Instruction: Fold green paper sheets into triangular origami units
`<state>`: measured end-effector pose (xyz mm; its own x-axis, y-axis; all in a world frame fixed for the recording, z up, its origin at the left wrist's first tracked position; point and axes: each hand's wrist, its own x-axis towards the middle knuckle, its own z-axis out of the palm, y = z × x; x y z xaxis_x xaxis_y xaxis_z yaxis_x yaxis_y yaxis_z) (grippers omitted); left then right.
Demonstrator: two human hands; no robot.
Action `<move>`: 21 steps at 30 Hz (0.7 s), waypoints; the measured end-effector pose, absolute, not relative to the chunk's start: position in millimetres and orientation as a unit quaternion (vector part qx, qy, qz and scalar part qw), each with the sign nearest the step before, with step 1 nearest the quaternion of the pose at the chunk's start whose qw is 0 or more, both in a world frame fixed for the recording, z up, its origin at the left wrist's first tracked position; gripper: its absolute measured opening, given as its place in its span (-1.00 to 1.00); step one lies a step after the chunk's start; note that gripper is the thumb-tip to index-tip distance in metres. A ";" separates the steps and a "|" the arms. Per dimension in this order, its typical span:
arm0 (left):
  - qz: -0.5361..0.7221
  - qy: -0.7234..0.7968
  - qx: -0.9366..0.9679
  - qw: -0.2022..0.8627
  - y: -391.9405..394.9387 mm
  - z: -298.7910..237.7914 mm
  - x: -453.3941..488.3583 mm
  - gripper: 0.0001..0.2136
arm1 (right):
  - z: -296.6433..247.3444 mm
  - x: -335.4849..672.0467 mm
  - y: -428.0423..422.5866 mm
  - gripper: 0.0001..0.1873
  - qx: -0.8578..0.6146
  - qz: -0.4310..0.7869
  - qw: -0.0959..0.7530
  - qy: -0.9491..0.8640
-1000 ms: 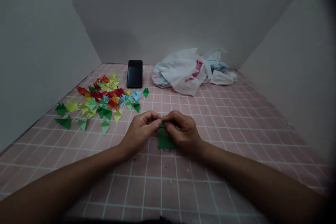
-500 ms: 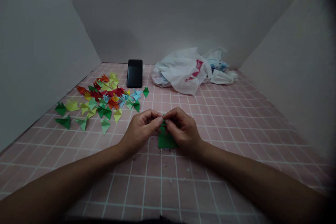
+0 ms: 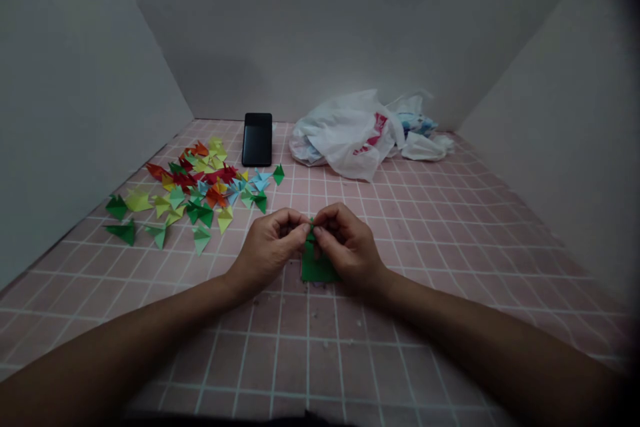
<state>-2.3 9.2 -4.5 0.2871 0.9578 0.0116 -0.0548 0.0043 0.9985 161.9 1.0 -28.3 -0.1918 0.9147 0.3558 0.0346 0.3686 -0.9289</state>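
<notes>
Between the fingertips of both hands is a small folded green paper (image 3: 311,235), mostly hidden by the fingers. My left hand (image 3: 269,243) pinches its left side with thumb and forefinger. My right hand (image 3: 349,247) pinches the right side the same way, and the two hands nearly touch. Beneath them a flat green paper square (image 3: 318,271) lies on the table, partly covered by the right hand. To the left spreads a pile of small folded paper figures (image 3: 201,213) in red, orange, yellow, green and light blue.
A black phone (image 3: 257,140) leans near the back wall. Right of it lies a crumpled white plastic bag (image 3: 345,137) with red print, beside another bag with blue print (image 3: 419,125). The pink checked tabletop (image 3: 450,240) has grey walls on three sides. Small scraps lie near the hands.
Almost nothing differs. Both hands keep their pinch on the small green paper, with only a tiny shift of the right fingers.
</notes>
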 end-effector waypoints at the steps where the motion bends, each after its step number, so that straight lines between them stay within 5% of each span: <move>1: 0.434 0.409 0.554 0.580 9.1 -5.3 -2.7 -0.85 | -27.4 161.9 1.0 -0.95 -0.366 0.438 0.518 -0.637; 21: 0.443 0.416 0.645 0.463 12.3 -15.7 -7.8 -0.86 | -21.5 161.3 3.8 -0.85 -0.379 0.520 0.496 -0.583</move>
